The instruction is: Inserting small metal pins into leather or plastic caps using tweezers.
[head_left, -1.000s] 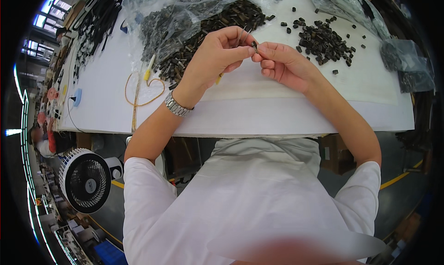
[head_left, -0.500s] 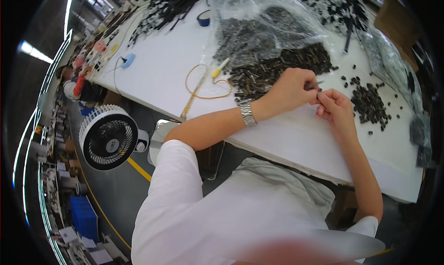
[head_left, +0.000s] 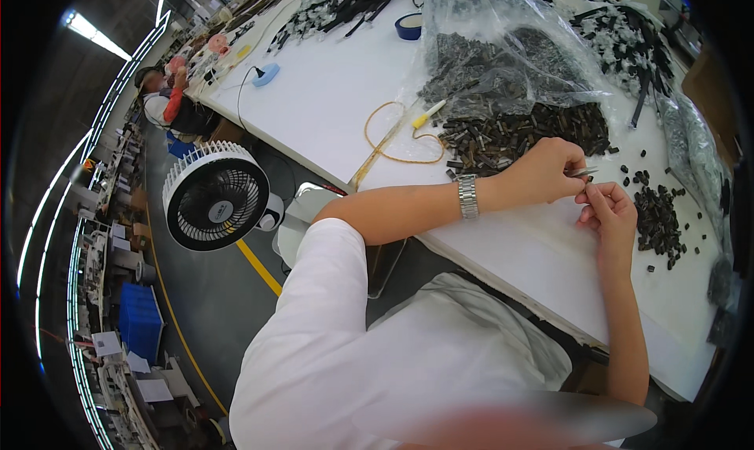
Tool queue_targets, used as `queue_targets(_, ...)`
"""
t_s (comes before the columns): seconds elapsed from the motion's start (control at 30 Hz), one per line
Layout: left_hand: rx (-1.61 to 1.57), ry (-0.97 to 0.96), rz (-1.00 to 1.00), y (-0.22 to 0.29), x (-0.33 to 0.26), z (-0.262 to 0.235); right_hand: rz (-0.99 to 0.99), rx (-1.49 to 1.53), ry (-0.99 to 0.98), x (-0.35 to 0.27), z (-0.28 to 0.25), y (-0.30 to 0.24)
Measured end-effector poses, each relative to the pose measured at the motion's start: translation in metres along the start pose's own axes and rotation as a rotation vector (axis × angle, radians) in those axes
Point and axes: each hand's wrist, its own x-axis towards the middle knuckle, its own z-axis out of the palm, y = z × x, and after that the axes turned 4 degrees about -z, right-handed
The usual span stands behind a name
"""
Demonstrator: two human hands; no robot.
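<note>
My left hand (head_left: 550, 169), with a metal watch on its wrist, is closed around a small pointed metal tool (head_left: 583, 172). Only the tool's tip shows, so its exact kind is unclear. Close against it, my right hand (head_left: 614, 206) pinches with thumb and forefinger; what lies between them is too small to make out. Beyond the left hand spreads a heap of short dark tube-like pieces (head_left: 534, 128), partly under a clear plastic bag (head_left: 503, 65). A smaller pile of short dark pieces (head_left: 658, 218) lies to the right of my right hand.
On the white table (head_left: 330, 89) are a yellow-handled tool (head_left: 428, 115), an orange cord loop (head_left: 369, 128), a blue tape roll (head_left: 408, 27) and black strips (head_left: 361, 2). A fan (head_left: 218, 203) stands at the table's left edge. A co-worker (head_left: 169, 104) sits far left.
The view has turned, so the table and both hands appear farther right and lower. My hands stay together in nearly the same pose, the metal tip still showing from the left.
</note>
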Motion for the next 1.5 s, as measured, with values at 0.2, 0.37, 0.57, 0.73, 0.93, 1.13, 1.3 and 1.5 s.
queue_targets(0.2,-0.173,-0.200,-0.228,-0.001,0.003,-0.010,-0.068,-0.028,-0.057,0.001,0.005,-0.004)
queue_targets(0.37,0.051,-0.043,-0.053,0.001,-0.002,-0.007,-0.134,-0.089,-0.066,-0.003,0.012,-0.006)
queue_targets(0.57,0.142,0.039,0.007,0.009,-0.003,0.000,-0.120,-0.021,-0.054,-0.005,0.012,-0.008)
queue_targets(0.73,0.169,0.046,0.090,0.004,-0.003,0.001,-0.086,-0.016,-0.039,-0.007,0.013,-0.008)
queue_targets(0.93,0.042,-0.026,0.017,0.013,-0.004,-0.008,-0.028,0.074,-0.095,-0.003,0.001,-0.007)
queue_targets(1.13,-0.064,-0.162,-0.153,0.023,-0.004,-0.020,0.072,0.170,-0.178,-0.005,0.000,-0.008)
queue_targets(1.3,-0.090,-0.203,-0.129,0.021,-0.003,-0.024,0.112,0.317,-0.256,-0.001,-0.005,-0.002)
queue_targets(1.5,0.058,-0.098,0.077,0.000,-0.007,-0.016,0.030,0.166,-0.242,-0.005,0.001,-0.007)
